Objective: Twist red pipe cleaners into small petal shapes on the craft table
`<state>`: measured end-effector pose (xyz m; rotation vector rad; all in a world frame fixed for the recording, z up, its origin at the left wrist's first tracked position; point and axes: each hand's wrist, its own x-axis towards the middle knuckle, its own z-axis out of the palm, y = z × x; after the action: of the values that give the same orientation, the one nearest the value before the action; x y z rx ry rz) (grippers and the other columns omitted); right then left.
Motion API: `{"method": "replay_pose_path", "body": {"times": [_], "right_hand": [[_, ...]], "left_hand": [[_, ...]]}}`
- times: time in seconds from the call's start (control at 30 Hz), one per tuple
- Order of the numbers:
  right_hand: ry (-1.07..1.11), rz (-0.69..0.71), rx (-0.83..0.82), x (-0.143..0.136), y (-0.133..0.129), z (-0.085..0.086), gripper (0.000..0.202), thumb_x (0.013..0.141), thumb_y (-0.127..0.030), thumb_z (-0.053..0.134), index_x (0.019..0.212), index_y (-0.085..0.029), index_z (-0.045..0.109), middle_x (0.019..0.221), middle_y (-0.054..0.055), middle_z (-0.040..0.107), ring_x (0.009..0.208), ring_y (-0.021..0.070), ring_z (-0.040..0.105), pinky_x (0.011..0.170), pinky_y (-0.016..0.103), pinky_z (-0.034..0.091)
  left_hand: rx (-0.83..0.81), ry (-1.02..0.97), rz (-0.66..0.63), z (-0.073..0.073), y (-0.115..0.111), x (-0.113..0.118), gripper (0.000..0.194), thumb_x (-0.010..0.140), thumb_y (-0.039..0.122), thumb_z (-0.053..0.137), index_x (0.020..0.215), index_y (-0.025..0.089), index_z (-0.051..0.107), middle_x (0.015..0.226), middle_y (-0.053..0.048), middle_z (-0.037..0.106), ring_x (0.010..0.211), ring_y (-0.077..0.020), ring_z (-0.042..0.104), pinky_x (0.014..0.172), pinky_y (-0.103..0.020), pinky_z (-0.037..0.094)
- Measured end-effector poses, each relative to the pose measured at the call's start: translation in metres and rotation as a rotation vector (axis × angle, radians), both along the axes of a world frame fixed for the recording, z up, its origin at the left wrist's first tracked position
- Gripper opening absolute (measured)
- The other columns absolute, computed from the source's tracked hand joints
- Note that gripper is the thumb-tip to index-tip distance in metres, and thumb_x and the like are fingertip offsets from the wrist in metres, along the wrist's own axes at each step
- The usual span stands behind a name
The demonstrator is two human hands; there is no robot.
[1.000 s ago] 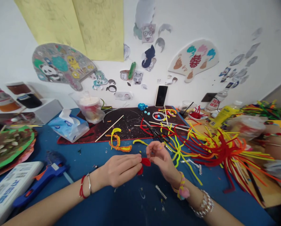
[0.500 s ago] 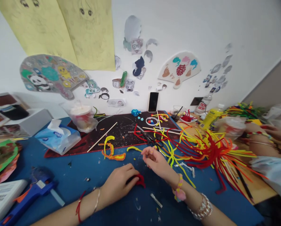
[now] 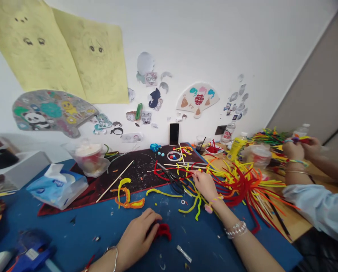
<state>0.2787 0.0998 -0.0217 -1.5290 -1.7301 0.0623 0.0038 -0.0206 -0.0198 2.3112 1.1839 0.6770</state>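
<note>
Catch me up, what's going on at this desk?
The left hand holds a curled red piece low over the blue surface. The right hand is at the fuzzy stems, its fingertips by a red one; whether they grip it is unclear. Another person's hands work at the right.

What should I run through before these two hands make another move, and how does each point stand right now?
1. Left hand at the curled red piece: ok, its fingers touch it.
2. Right hand has a firm grip on a red stem: cannot tell, its fingertips are too small to read.
3. Fuzzy stems sorted by colour: not ok, red, yellow and orange lie jumbled.
4. Glue gun apart from both hands: ok.
5. Glue gun cool: cannot tell.
6. Other person's hands well apart: ok.
</note>
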Motion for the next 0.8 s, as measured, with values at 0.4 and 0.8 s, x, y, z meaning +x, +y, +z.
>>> {"method": "replay_pose_path", "body": {"times": [0.4, 0.8], "right_hand": [[0.291, 0.005, -0.02, 0.001, 0.009, -0.006, 0.03, 0.077, -0.035, 0.048, 0.094, -0.015, 0.061, 0.078, 0.007, 0.066, 0.065, 0.019, 0.059, 0.066, 0.031, 0.043], [0.506, 0.407, -0.196, -0.027, 0.043, 0.027, 0.026, 0.081, -0.029, 0.045, 0.093, -0.014, 0.062, 0.085, 0.008, 0.069, 0.067, 0.0125, 0.061, 0.062, 0.026, 0.048]], "left_hand": [[0.016, 0.022, -0.002, 0.001, 0.0, 0.002, 0.022, 0.087, 0.019, 0.033, 0.09, 0.022, 0.054, 0.088, -0.003, 0.054, 0.077, -0.0141, 0.054, 0.072, -0.024, 0.044], [0.017, 0.005, -0.035, -0.001, 0.005, 0.001, 0.022, 0.084, 0.015, 0.035, 0.084, 0.021, 0.056, 0.084, -0.003, 0.055, 0.075, -0.0134, 0.053, 0.07, -0.023, 0.041]]}}
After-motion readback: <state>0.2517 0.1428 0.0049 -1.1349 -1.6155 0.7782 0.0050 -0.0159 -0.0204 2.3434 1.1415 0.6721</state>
